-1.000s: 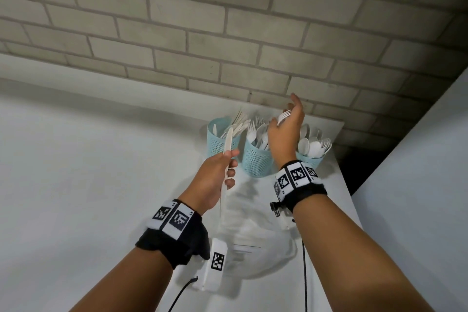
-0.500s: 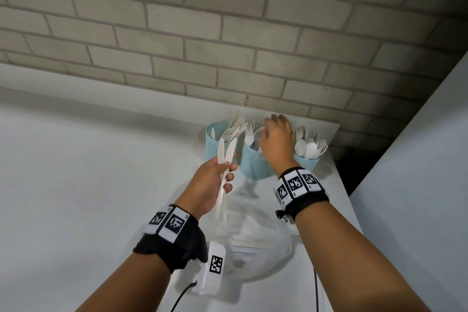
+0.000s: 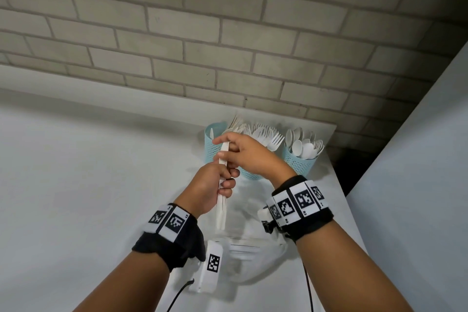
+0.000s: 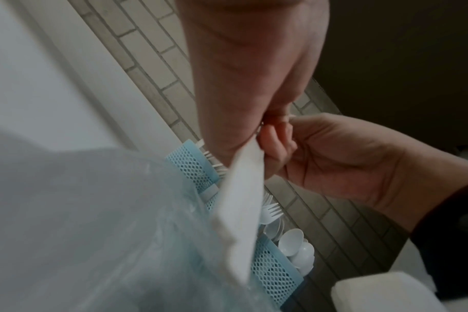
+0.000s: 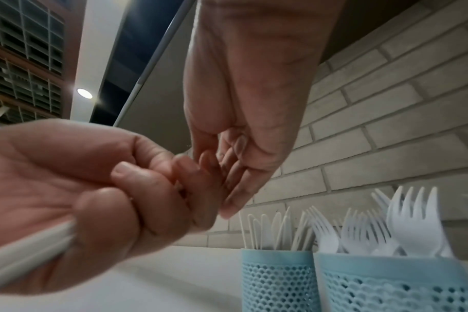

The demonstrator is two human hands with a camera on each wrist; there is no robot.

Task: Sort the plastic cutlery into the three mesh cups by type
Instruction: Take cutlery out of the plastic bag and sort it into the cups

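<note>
Three blue mesh cups stand by the brick wall: the left cup (image 3: 211, 145) holds knives, the middle cup (image 3: 250, 175) forks, the right cup (image 3: 298, 163) spoons. My left hand (image 3: 226, 182) grips two white plastic knives (image 3: 221, 206) upright in front of the left cup. My right hand (image 3: 225, 145) reaches across and pinches the top end of one of them between thumb and fingers. In the right wrist view the left hand (image 5: 147, 190) is curled round the knife handles (image 5: 27, 253), and the knife cup (image 5: 278, 278) and fork cup (image 5: 396, 285) stand just beyond.
A crumpled clear plastic bag (image 3: 253, 248) lies on the white table (image 3: 76, 185) under my hands. A white marker-tagged device (image 3: 212, 268) with a cable lies beside it. The wall runs right behind the cups, and a white panel (image 3: 417, 185) closes off the right side.
My right hand let a fork go at the middle cup and swung left to the knives in my left hand. The left hand stayed put, holding the knives.
</note>
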